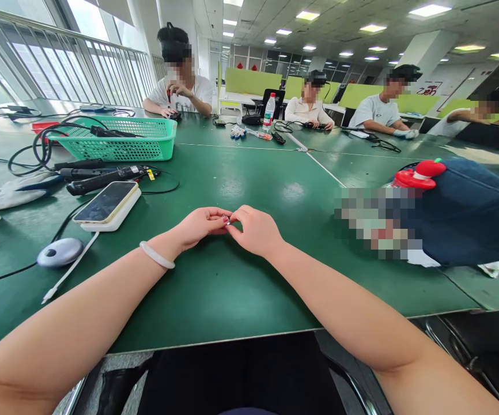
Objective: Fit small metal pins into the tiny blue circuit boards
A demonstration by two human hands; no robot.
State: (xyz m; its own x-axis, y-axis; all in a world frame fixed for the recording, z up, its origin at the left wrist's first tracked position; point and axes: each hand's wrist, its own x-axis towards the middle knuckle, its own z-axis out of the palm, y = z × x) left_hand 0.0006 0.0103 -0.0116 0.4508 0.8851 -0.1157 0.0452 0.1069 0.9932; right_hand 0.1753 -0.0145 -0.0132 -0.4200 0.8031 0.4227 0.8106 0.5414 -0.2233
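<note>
Both hands meet above the green table [249, 288], fingertips together around a small shiny metal piece [228, 221]. My left hand [200, 226] pinches it from the left, and a pale bangle [157, 255] circles that wrist. My right hand [253, 230] has its thumb and index finger closed on the piece from the other side. Most of the piece is hidden by the fingers, so its kind cannot be made out. To the left of my hands a phone [108, 203] lies on a white block with a white cable.
Left are a green basket [124, 138], black handheld devices [106, 177], an oval grey device [60, 252] and a glove [11, 193]. At right sits a dark blue bag [478, 213] beside a red-topped item [418, 174]. Across the table stands a bottle [269, 112]; several people sit there.
</note>
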